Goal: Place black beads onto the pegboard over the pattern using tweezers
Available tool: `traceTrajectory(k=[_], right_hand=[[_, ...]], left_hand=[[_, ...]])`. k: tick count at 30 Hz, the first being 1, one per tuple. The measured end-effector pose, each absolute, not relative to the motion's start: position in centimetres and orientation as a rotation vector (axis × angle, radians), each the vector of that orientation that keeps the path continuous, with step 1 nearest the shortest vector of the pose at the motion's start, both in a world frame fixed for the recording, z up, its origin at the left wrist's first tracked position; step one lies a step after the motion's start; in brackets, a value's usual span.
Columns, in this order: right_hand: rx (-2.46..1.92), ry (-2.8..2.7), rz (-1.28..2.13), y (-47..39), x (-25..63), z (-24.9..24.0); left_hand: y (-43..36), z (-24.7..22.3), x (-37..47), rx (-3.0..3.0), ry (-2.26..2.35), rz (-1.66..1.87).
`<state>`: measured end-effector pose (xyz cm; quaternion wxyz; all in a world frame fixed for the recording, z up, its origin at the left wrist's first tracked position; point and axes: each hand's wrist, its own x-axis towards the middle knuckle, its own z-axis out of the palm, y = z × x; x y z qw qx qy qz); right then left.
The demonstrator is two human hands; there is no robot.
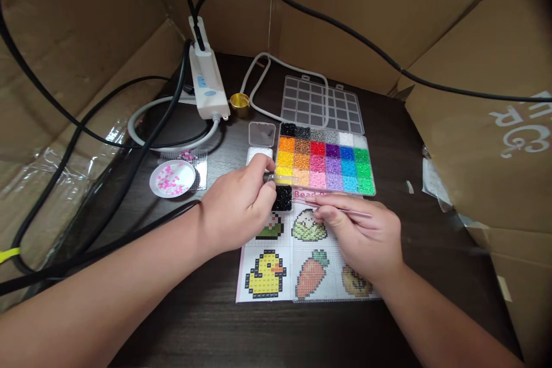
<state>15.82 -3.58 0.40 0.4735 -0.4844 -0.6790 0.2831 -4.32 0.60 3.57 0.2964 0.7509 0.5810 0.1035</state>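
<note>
Centre: box of black beads [283,198], beside left hand [236,204], its fingers pinching clear lid [285,179]. Right of box: right hand [368,236], pinching pink tweezers [359,213].

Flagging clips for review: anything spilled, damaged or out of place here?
No spill is visible. Slightly odd: the white dish overlaps a clear pegboard, partly covering it, and a stray pale scrap lies right of the bead tray.

L hand [236,204] holds blk bead box [283,199], R hand [366,236] has pink tweezers [356,212].
</note>
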Motion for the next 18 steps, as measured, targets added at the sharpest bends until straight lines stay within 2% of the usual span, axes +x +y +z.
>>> traceTrajectory(k=[18], right_hand=[[-1.175,-1.713,0.647,-3.56,15.96,0.22]], left_hand=[[0.61,3.42,-4.49,2.017,1.536,0.286]])
